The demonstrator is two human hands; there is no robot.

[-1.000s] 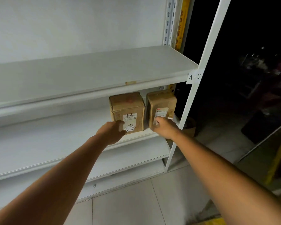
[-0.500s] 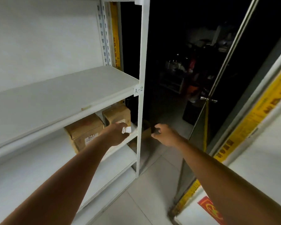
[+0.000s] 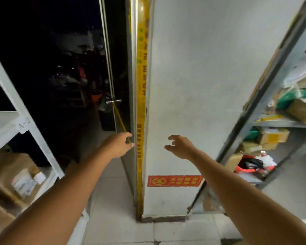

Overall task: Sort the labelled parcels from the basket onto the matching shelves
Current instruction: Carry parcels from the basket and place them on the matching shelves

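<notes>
Head view: both hands are empty, held out in front of a white plastered pillar [image 3: 193, 85]. The left hand [image 3: 119, 145] has its fingers loosely extended near the yellow printed tape [image 3: 141, 85] running up the pillar's edge. The right hand [image 3: 179, 146] has its fingers loosely curled and grips nothing. Judging by that, the step in hand is the gap between parcels: 1 delivery looks finished and the next parcel has to come from the basket. I cannot pick the basket out with certainty, though a red plastic tub [image 3: 244, 169] low on the grey metal rack [image 3: 253, 106] at right might be it. The next move calls for finding the basket, reading a label and matching it to a shelf tag. At lower left, blurred brown cardboard parcels [image 3: 12, 175] with white paper labels sit in the white painted steel shelving [image 3: 42, 151], below a paper tag [image 3: 23, 123] that seems to read A-2. The rack also holds boxy cartons [image 3: 272, 137] and soft green bags [image 3: 288, 99]. The floor [image 3: 117, 230] is pale, smooth tile.
</notes>
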